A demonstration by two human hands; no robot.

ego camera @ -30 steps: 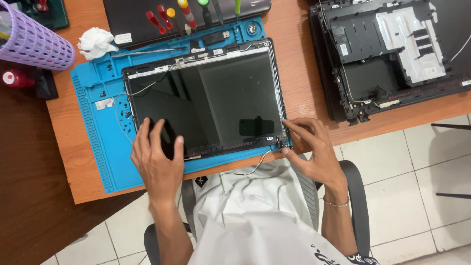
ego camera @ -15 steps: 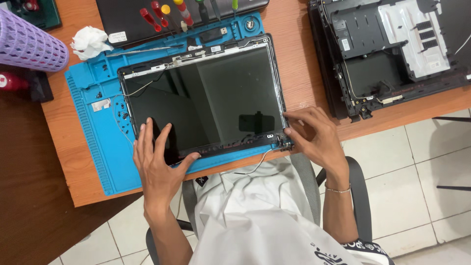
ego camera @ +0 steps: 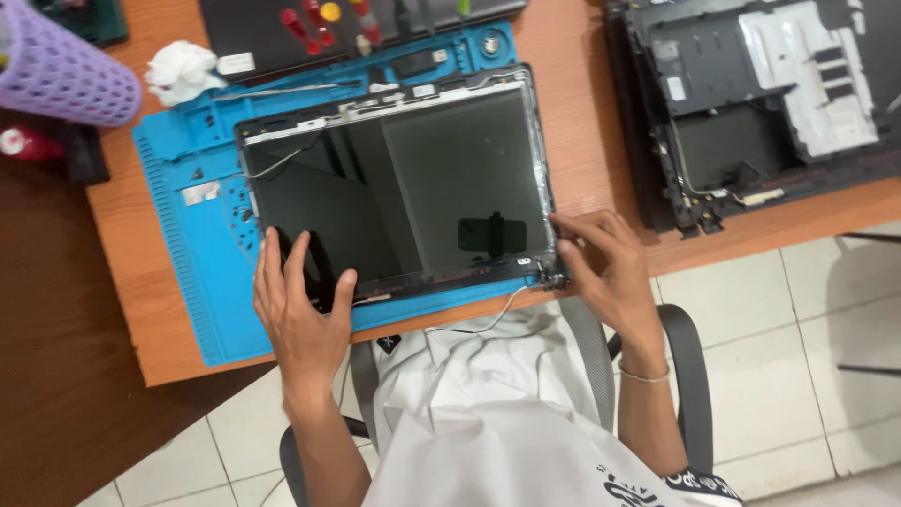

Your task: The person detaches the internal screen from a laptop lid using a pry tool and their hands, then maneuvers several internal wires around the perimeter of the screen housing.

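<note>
My left hand (ego camera: pixel 300 314) lies flat, fingers spread, on the near left corner of the laptop screen panel (ego camera: pixel 404 188). My right hand (ego camera: pixel 601 268) pinches its near right corner hinge. Panel sits on the blue mat (ego camera: pixel 188 244) on the bench (ego camera: pixel 582 122), opened laptop base (ego camera: pixel 751 103) off right.

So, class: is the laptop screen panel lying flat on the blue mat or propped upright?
Lying flat. The screen panel rests face-up on the blue mat, left hand pressing its lower-left corner.

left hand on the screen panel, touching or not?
Touching. The head view shows the left hand lying flat on the lower left corner of the dark screen panel, fingers spread on the glass, with no gap showing.
</note>
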